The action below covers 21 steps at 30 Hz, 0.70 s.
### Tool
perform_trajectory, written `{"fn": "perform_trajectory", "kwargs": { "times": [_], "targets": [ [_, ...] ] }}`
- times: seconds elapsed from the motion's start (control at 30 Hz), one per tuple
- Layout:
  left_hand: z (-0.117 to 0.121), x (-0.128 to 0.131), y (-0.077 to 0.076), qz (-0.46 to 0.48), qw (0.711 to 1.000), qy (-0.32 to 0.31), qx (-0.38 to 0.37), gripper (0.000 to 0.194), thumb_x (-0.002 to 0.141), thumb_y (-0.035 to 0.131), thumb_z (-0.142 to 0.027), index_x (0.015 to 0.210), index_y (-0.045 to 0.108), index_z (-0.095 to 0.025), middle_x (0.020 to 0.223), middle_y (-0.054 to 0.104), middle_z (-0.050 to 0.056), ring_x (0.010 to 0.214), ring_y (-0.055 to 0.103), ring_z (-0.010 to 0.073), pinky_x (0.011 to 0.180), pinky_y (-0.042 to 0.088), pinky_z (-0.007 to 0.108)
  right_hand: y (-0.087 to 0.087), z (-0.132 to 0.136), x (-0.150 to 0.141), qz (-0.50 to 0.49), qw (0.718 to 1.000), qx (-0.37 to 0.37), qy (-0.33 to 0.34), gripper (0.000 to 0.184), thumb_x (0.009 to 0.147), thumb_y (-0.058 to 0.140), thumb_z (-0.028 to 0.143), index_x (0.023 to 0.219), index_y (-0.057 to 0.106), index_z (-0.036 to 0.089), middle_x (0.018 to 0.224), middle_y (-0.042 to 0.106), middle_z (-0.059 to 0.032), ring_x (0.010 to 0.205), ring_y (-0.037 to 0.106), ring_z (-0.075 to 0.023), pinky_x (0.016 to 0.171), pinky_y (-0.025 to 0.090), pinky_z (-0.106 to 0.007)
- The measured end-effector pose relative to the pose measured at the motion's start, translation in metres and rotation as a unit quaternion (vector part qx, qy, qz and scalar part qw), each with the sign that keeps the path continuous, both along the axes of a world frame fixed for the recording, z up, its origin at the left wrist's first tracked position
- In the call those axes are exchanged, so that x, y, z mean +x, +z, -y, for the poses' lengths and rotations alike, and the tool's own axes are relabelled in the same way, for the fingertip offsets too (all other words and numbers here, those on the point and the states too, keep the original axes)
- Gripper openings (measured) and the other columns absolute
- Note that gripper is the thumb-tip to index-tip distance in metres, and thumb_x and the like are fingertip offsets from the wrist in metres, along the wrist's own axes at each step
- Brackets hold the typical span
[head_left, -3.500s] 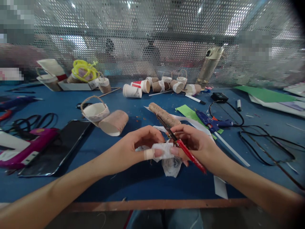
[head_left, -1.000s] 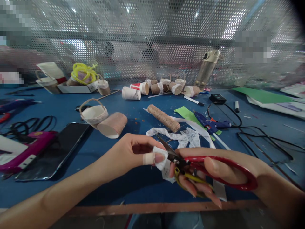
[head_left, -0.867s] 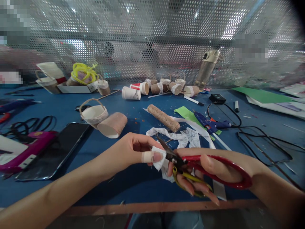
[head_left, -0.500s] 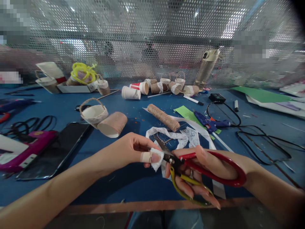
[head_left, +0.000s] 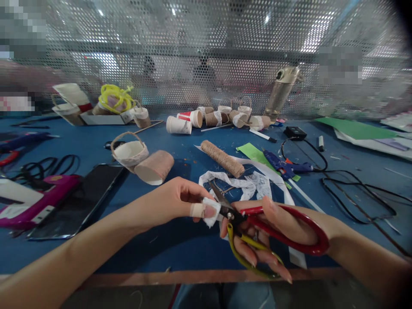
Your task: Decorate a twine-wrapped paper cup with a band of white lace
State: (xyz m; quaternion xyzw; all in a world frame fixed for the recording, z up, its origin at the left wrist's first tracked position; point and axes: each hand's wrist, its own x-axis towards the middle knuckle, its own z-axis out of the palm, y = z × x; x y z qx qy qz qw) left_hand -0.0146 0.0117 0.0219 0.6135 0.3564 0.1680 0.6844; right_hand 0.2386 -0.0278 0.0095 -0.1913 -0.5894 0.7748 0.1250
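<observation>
Left hand (head_left: 180, 199) pinching folded white piece (head_left: 210, 214) between bandaged thumb and fingers; right hand (head_left: 285, 223) gripping scissors (head_left: 236, 218), blades beside white piece. Both on near side of twine roll (head_left: 222, 159). Lace strip (head_left: 255, 184) just before twine roll; glue gun (head_left: 285, 166) right, cardboard tube (head_left: 156, 167) left.

The people behind the mesh panel (head_left: 180, 51) are blurred; the purple device (head_left: 48, 199) and the white papers (head_left: 370, 143) run past the picture's edges.
</observation>
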Motion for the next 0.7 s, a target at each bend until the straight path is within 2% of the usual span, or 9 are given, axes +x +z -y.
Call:
{"fn": "perform_trajectory", "kwargs": {
  "times": [0.13,0.27,0.37,0.5,0.7],
  "targets": [
    [0.0,-0.001,0.0,0.001,1.0,-0.001,0.002,0.006,0.084,0.08,-0.025,0.081,0.081,-0.019,0.072,0.073,-0.002,0.066,0.059,0.0069,0.061,0.045,0.013,-0.005,0.002,-0.002,-0.01,1.0,-0.02,-0.009,0.078,0.093,0.024,0.082,0.113,0.058,0.014,0.076,0.057,-0.0011,0.041,0.052,-0.0053,0.04,0.049,-0.017],
    [0.002,-0.003,-0.002,0.009,1.0,0.009,-0.006,0.009,0.085,0.079,-0.026,0.082,0.08,-0.018,0.071,0.072,-0.001,0.066,0.06,0.0077,0.062,0.046,0.015,-0.001,0.003,-0.003,-0.021,0.999,-0.019,-0.028,0.083,0.091,0.023,0.085,0.112,0.059,0.013,0.076,0.056,-0.0011,0.041,0.05,-0.0045,0.038,0.046,-0.015],
    [0.003,-0.003,-0.002,0.019,1.0,0.01,-0.009,0.013,0.085,0.079,-0.028,0.08,0.079,-0.016,0.07,0.07,-0.001,0.065,0.059,0.0079,0.06,0.044,0.015,0.0,0.002,-0.001,-0.016,0.999,-0.027,-0.035,0.08,0.092,0.026,0.084,0.114,0.058,0.015,0.079,0.056,-0.0014,0.045,0.051,-0.0038,0.042,0.048,-0.014],
    [0.003,0.0,-0.002,0.03,0.999,0.027,0.002,0.021,0.084,0.079,-0.034,0.078,0.076,-0.014,0.069,0.066,-0.001,0.063,0.055,0.0082,0.061,0.043,0.017,-0.008,0.001,-0.001,-0.054,0.998,-0.032,-0.03,0.077,0.094,0.025,0.081,0.118,0.056,0.016,0.082,0.06,-0.0024,0.046,0.056,-0.0039,0.042,0.049,-0.013],
    [0.004,0.002,-0.004,0.029,0.997,0.058,0.03,0.031,0.084,0.077,-0.04,0.071,0.07,-0.012,0.065,0.061,-0.001,0.061,0.051,0.0092,0.062,0.04,0.021,-0.015,0.0,-0.005,-0.094,0.993,-0.037,-0.052,0.081,0.091,0.026,0.084,0.123,0.057,0.016,0.082,0.058,-0.002,0.05,0.053,-0.0041,0.046,0.054,-0.016]
  ]
}}
